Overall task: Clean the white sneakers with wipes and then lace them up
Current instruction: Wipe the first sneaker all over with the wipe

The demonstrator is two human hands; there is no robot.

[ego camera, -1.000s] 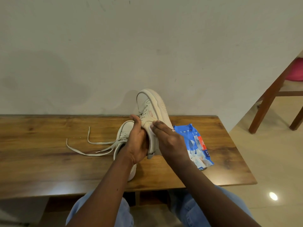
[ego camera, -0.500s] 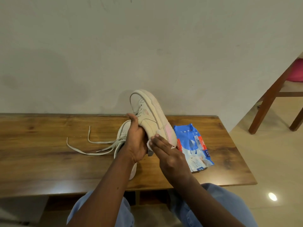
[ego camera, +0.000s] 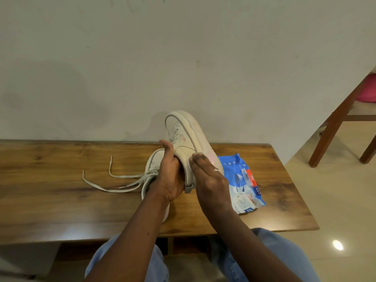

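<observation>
My left hand grips one white sneaker at its heel end and holds it above the table, toe pointing up toward the wall. The straight fingers of my right hand press flat against the sneaker's side near the sole. A sliver of white wipe shows at the fingertips; the rest is hidden under the hand. The second white sneaker lies on the table behind my left hand. Its loose laces trail off to the left.
A blue pack of wipes lies on the wooden table just right of my right hand. The table stands against a pale wall. A wooden chair is on the tiled floor at the right. My knees sit under the table's front edge.
My right hand slid down the raised sneaker's side toward the heel, then back up. The sneaker's toe swung slightly left and returned. My left hand kept its grip.
</observation>
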